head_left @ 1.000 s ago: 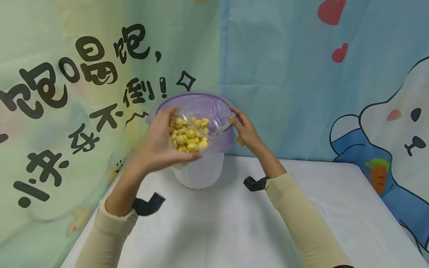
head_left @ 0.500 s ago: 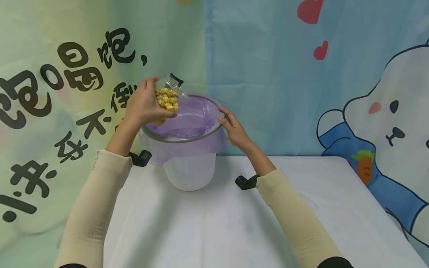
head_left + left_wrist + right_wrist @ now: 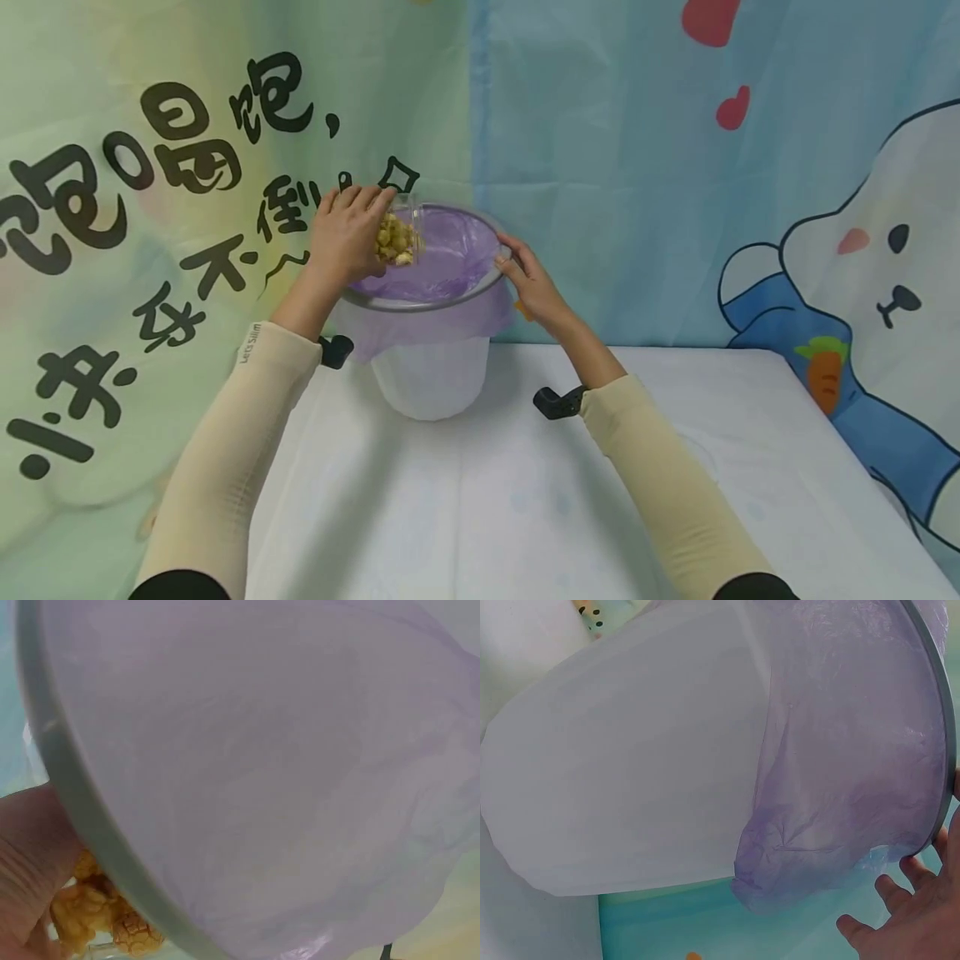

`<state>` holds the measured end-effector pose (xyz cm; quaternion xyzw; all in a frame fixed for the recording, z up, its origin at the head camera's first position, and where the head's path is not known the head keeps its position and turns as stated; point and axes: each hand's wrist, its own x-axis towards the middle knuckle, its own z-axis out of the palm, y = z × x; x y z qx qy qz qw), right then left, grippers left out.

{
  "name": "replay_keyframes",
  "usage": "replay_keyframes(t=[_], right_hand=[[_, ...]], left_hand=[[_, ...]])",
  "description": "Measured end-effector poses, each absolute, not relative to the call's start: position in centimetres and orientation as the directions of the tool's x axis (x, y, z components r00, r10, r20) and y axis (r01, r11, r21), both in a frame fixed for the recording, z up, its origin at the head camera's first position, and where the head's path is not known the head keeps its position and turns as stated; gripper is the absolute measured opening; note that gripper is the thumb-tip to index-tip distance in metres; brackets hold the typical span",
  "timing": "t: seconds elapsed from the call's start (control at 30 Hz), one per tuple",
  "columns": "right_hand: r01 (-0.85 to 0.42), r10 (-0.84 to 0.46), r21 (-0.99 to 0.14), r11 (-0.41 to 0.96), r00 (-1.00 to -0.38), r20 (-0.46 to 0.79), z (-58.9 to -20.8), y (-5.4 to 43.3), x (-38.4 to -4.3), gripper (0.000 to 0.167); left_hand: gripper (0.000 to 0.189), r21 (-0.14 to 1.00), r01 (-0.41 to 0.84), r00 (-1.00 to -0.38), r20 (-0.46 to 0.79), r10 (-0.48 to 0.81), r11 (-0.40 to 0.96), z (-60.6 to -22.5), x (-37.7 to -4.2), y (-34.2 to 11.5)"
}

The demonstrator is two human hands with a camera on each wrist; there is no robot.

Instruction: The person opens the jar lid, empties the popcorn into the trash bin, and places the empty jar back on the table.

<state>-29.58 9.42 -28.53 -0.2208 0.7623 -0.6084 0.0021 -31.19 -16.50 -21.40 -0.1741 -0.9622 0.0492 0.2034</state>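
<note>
My left hand [image 3: 347, 237] grips a clear plastic jar [image 3: 416, 225] over the left side of the trash can. Yellow popcorn [image 3: 394, 240] sits inside, and the jar is tipped with its mouth to the right. A purple bag [image 3: 450, 250] lines the white trash can [image 3: 430, 383] and is folded down outside, under a grey rim ring [image 3: 427, 306]. My right hand [image 3: 536, 287] holds the ring at its right side. In the right wrist view some of its fingers [image 3: 889, 892] are spread below the ring. The left wrist view shows popcorn [image 3: 90, 915] behind the ring; most of the jar is hidden.
The trash can stands at the back of a white-covered table [image 3: 480, 508]. Close behind it hangs a printed curtain [image 3: 600, 192] with black lettering and a cartoon bear [image 3: 900, 275].
My left hand has moved the popcorn jar from in front of the trash can to over its opening and turned its mouth rightward. The right hand stays on the rim.
</note>
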Motion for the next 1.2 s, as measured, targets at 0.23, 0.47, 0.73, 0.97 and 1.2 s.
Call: replay_keyframes(t=[0.23, 0.47, 0.73, 0.97, 1.2], right_hand=[[-0.331, -0.339, -0.934, 0.137, -0.901, 0.27, -29.0, 9.6, -30.2, 0.052], [-0.352, -0.326, -0.926, 0.134, -0.898, 0.295, -30.7, 9.9, -31.9, 0.052], [-0.35, -0.325, -0.927, 0.135, -0.899, 0.293, -30.7, 9.9, -31.7, 0.051], [-0.321, -0.335, -0.94, 0.116, -0.903, 0.267, -29.4, 9.7, -30.4, 0.052], [-0.331, -0.324, -0.937, 0.115, -0.904, 0.28, -30.5, 9.7, -31.6, 0.051]], left_hand=[[0.102, -0.221, 0.332, -0.838, 0.378, 0.394, 0.917, -21.9, -31.4, -16.4], [0.102, -0.254, 0.331, -0.827, 0.386, 0.408, 0.909, -22.0, -31.3, -16.5], [0.096, -0.313, 0.347, -0.8, 0.393, 0.453, 0.884, -22.1, -31.3, -16.5], [0.083, -0.396, 0.358, -0.735, 0.438, 0.517, 0.846, -22.3, -31.2, -16.8], [0.069, -0.448, 0.364, -0.657, 0.497, 0.567, 0.816, -22.5, -31.2, -17.0]])
